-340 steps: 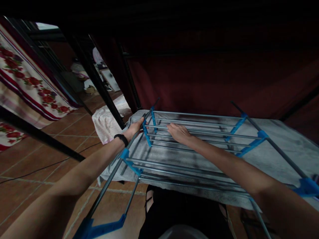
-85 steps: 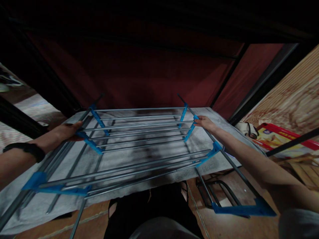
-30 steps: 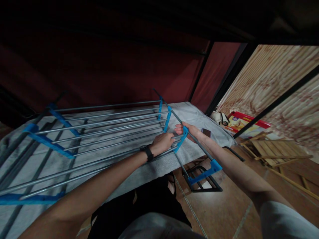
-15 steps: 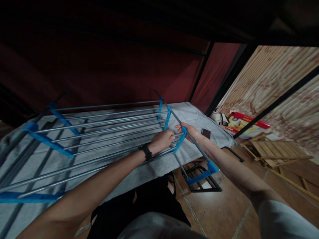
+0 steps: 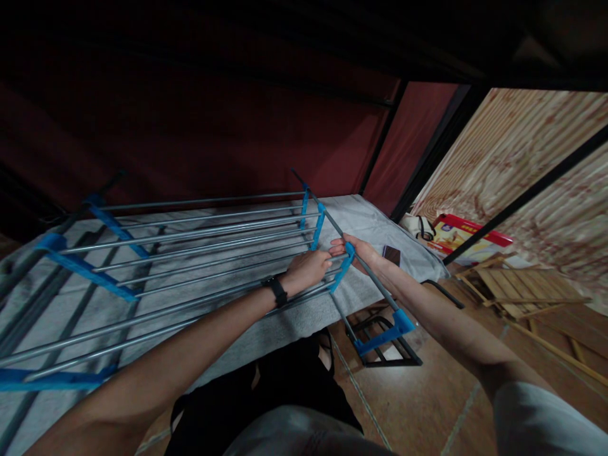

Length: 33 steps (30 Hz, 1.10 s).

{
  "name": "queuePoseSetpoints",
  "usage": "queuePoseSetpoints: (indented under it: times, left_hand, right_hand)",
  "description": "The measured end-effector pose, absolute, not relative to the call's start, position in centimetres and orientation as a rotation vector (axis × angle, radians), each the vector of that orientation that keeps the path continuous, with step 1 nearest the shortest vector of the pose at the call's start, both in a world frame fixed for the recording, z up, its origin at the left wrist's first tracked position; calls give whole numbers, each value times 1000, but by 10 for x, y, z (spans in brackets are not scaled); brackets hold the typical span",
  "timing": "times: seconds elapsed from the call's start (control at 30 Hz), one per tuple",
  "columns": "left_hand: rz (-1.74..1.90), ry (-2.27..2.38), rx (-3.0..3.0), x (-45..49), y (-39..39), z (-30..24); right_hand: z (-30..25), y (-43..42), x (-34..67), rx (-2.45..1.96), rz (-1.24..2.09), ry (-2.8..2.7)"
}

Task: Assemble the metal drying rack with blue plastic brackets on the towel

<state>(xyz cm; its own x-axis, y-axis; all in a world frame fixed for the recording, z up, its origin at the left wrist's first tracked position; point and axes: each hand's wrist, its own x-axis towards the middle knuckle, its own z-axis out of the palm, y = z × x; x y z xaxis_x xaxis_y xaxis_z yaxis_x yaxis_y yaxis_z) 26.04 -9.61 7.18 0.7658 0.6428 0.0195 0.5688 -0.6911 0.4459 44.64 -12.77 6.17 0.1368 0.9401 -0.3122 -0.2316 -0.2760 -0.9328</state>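
A folding drying rack (image 5: 190, 253) of grey metal rods and blue plastic joints lies across a bed covered by a grey sheet (image 5: 370, 221). My left hand (image 5: 306, 269), with a black band on the wrist, is closed over the rods at the rack's right end. My right hand (image 5: 356, 252) grips the grey side rail of the rack next to a blue joint (image 5: 342, 269). Both hands sit close together at that right-hand corner. The rack's near leg with a blue foot (image 5: 380, 335) hangs off the bed's edge.
A small dark object (image 5: 392, 255) lies on the sheet by my right wrist. A red box (image 5: 470, 237) and folded wooden slats (image 5: 532, 285) sit on the tiled floor at right. A black metal frame (image 5: 394, 348) stands below the bed's edge. Dark red curtain behind.
My left hand has slid slightly right along the rods toward the blue joint and closed tighter. The right hand keeps its grip on the rail; the rack shifted a little.
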Motion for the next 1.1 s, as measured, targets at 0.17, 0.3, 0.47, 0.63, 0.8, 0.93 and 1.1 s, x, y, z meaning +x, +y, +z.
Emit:
queuePoseSetpoints:
  times: [0.17,0.3,0.47,0.63,0.8,0.93,1.1]
  left_hand:
    - [210,931,2571,261,-98,73]
    - [191,950,2605,260,-100,74]
    - [203,927,2706,260,-105,74]
    - [308,882,2848,245,-115,71]
    - [378,1034,3015,208,-131,59]
    - [409,1030,3115,195,-133,51]
    - [458,1046,3119,196,-129,51]
  right_hand:
    - [58,-126,449,-1307,1397,-764]
    - [57,-126,449,-1314,1398,-766]
    - [56,-125,450,-1324,1382,-781]
    - [55,-125,453,-1367,1398,-819]
    - [52,-127,452,-1424,1320,-851]
    - [47,-123,453,-1476,1288,-875]
    - [44,-122,457,-1530,1245,-911]
